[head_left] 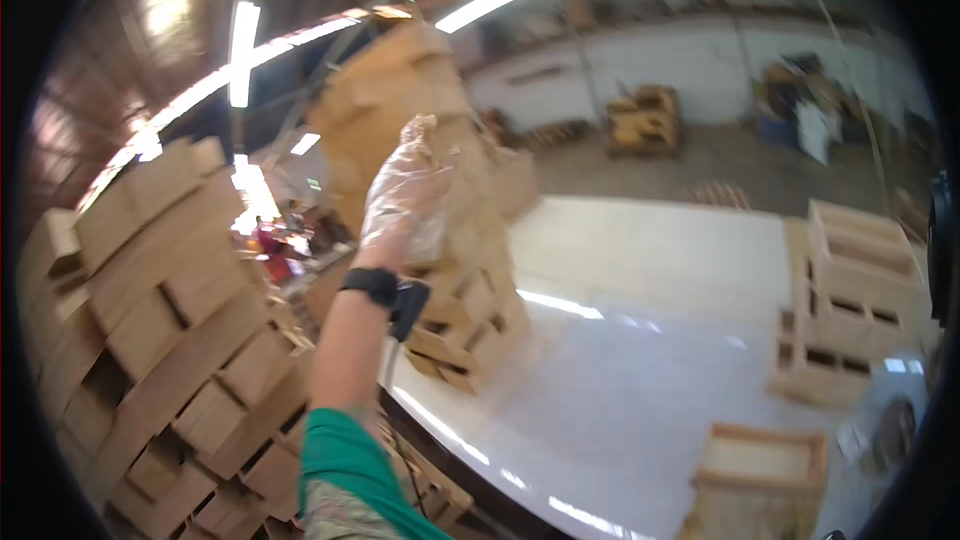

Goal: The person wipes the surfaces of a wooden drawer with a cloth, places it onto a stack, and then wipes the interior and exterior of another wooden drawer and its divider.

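Observation:
My left hand [408, 190], in a clear crinkled plastic glove, is raised in front of a tall stack of wooden boxes [375, 90]. Blur and the crumpled film obscure its fingers, so whether it touches or grips the stack I cannot tell. A black strap with a small dark device [375, 288] circles the wrist, and a green sleeve [350, 460] covers the forearm lower down. My right hand is not in view.
A second large stack of wooden boxes [180, 320] rises at left. A glossy white table [620, 360] spans the middle. On its right stand box frames [860, 290]; an open-topped wooden box [760, 455] sits near. A pallet load [643, 120] stands behind; distant people [275, 245] are blurred.

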Tool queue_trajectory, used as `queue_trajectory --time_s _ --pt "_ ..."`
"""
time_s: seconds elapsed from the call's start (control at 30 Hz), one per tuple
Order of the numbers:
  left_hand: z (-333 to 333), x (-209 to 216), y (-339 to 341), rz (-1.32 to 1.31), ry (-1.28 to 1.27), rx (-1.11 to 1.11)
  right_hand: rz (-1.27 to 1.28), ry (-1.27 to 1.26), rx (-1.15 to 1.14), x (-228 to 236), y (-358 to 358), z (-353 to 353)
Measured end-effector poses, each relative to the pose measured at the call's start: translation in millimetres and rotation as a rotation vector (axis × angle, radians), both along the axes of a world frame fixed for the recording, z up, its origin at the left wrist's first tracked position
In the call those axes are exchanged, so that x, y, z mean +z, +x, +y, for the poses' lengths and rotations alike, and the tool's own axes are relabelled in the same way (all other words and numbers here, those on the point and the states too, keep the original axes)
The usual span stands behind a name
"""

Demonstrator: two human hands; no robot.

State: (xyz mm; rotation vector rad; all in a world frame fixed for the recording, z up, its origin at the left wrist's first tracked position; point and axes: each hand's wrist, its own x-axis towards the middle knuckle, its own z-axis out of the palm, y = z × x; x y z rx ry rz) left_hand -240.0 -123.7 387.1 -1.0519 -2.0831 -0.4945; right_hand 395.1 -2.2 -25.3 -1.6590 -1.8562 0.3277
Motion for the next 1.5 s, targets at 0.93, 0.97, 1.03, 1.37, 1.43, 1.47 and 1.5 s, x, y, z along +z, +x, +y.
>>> queue_trajectory --time_s 0.93,0.97,1.03,1.37,1.43,1.47,1.5 --pt "65.7 -349.5 337.8 -0.843 -0.325 -0.956 0.153 0.037 0.187 67.4 54.1 48.2" --pt "67.2 -340.2 348.3 -1.252 -0.414 -0.796 0.098 -0.011 0.237 64.0 45.8 51.9" --pt "64.2 -334.1 351.8 -1.726 -0.498 -0.581 0.0 0.178 0.464 77.9 2.5 46.1" --pt "38.8 -394.3 371.0 -1.652 -0.189 -0.981 -0.415 0.403 0.548 52.9 -59.2 115.3" --pt "42.4 -396.6 374.5 -1.482 -0.285 -0.981 -0.467 0.351 0.206 52.1 -27.5 160.9" --pt "42.3 -393.5 375.1 -1.485 -0.303 -0.927 -0.472 0.353 0.2 45.9 -30.6 158.4" --pt "42.9 -393.6 374.3 -1.487 -0.315 -0.865 -0.592 0.385 0.333 36.6 -42.3 148.2"
